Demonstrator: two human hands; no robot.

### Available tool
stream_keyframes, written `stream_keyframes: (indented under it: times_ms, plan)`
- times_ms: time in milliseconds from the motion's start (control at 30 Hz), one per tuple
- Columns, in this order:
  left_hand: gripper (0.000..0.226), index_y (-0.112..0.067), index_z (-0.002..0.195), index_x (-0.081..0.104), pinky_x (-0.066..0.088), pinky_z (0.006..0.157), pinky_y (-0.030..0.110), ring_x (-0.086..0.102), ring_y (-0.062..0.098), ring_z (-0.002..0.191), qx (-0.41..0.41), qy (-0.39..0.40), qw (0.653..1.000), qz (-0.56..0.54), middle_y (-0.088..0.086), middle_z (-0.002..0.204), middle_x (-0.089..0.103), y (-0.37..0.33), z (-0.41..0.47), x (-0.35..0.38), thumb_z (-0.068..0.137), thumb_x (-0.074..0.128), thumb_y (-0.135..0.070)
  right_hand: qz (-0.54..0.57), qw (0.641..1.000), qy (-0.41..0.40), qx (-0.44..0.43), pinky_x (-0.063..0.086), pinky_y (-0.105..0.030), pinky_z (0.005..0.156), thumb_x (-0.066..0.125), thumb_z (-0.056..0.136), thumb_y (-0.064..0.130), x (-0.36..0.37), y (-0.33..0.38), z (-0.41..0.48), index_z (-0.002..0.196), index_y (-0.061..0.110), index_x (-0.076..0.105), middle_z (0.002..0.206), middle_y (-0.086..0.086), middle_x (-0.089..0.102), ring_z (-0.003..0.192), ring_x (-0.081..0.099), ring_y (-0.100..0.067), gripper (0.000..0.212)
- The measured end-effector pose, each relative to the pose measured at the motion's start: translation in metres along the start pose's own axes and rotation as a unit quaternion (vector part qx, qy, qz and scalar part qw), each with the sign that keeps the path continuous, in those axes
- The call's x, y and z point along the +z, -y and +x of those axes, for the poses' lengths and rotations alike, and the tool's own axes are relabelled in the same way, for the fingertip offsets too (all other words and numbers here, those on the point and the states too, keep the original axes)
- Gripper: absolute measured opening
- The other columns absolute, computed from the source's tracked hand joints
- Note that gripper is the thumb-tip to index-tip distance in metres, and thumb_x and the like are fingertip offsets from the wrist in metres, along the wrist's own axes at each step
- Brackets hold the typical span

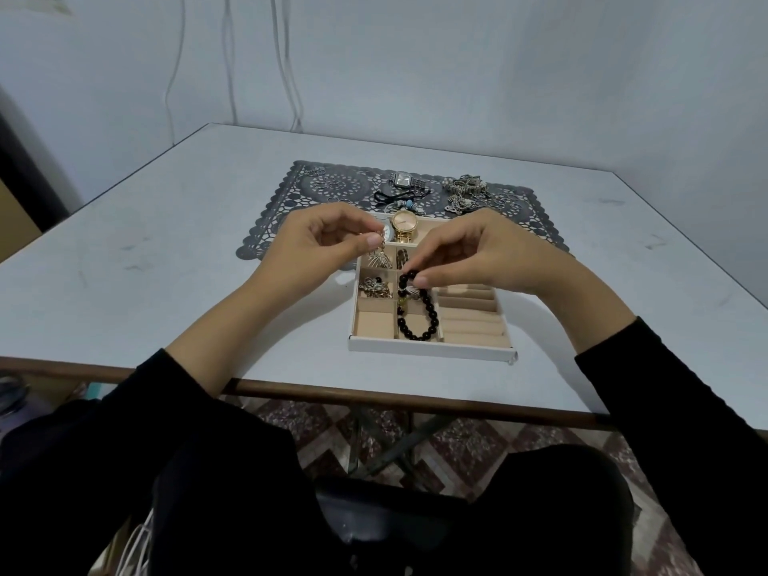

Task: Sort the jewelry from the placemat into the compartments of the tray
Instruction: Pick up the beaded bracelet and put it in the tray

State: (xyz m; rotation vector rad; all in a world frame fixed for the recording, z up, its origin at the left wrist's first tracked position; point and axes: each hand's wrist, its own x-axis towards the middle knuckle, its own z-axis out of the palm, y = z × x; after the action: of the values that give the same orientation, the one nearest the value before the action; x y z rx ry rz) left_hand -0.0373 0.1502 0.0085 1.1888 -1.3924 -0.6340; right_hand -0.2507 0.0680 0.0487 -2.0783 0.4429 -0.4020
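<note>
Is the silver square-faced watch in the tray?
No, the silver watch lies on the placemat, beyond the far edge of the tray.

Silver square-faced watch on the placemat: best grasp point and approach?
Likely pinch the silver watch across its square case from above: it lies flat, face up, on the placemat, and the case looks its stiffest part. The metal band trails right and would probably flop.

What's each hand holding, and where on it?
The left hand pinches an earring by its top; the right hand pinches a bead bracelet at its upper end.
</note>
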Motion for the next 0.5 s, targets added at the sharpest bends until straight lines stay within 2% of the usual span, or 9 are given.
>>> stream_keyframes:
  times_ms: [100,167,267,400,500]
  plan:
    - [0.013,-0.016,0.094,0.071,0.054,0.069,0.024,0.066,0.013,0.082,-0.002,0.001,1.000,0.001,0.008,0.091,0.073,-0.0006,-0.0002,-0.0005,0.084,0.072,-0.008,0.016,1.000,0.002,-0.003,0.053,-0.021,0.074,0.074,0.075,-0.001,0.0006,-0.0007,-0.0013,0.099,-0.001,0.072,0.088,-0.011,0.074,0.080,0.069,-0.016,0.024]
    - [0.012,-0.017,0.093,0.071,0.054,0.070,0.024,0.066,0.014,0.082,-0.002,0.002,1.000,-0.002,0.003,0.088,0.073,-0.0002,-0.0003,-0.0007,0.083,0.073,-0.009,0.024,1.000,-0.005,-0.010,0.055,-0.024,0.077,0.074,0.074,-0.003,0.0006,-0.0012,-0.0024,0.099,-0.001,0.071,0.089,-0.012,0.073,0.081,0.070,-0.018,0.025]
    - [0.012,-0.016,0.093,0.071,0.055,0.070,0.025,0.066,0.017,0.083,-0.006,0.004,1.000,-0.003,0.006,0.089,0.073,0.0005,-0.0002,-0.0003,0.083,0.073,-0.010,0.036,0.999,-0.026,-0.019,0.056,-0.030,0.085,0.075,0.072,0.000,0.0008,-0.0020,-0.0030,0.096,0.001,0.071,0.093,-0.018,0.072,0.085,0.070,-0.023,0.025]
    - [0.012,-0.016,0.093,0.071,0.056,0.070,0.026,0.066,0.013,0.081,-0.007,0.006,1.000,-0.002,0.000,0.086,0.073,0.0008,0.0001,-0.0007,0.083,0.073,-0.010,0.047,0.998,-0.041,-0.023,0.055,-0.026,0.083,0.075,0.071,0.001,0.0015,-0.0041,-0.0038,0.092,0.005,0.071,0.094,-0.016,0.072,0.086,0.070,-0.022,0.022]
    - [0.013,-0.017,0.093,0.071,0.056,0.072,0.027,0.067,0.014,0.082,-0.006,0.006,1.000,0.000,0.004,0.088,0.074,0.0017,0.0001,-0.0013,0.083,0.073,-0.009,0.026,0.999,-0.025,-0.007,0.056,-0.025,0.082,0.076,0.071,0.001,-0.0017,-0.0054,-0.0077,0.095,-0.001,0.071,0.094,-0.016,0.072,0.086,0.071,-0.021,0.024]
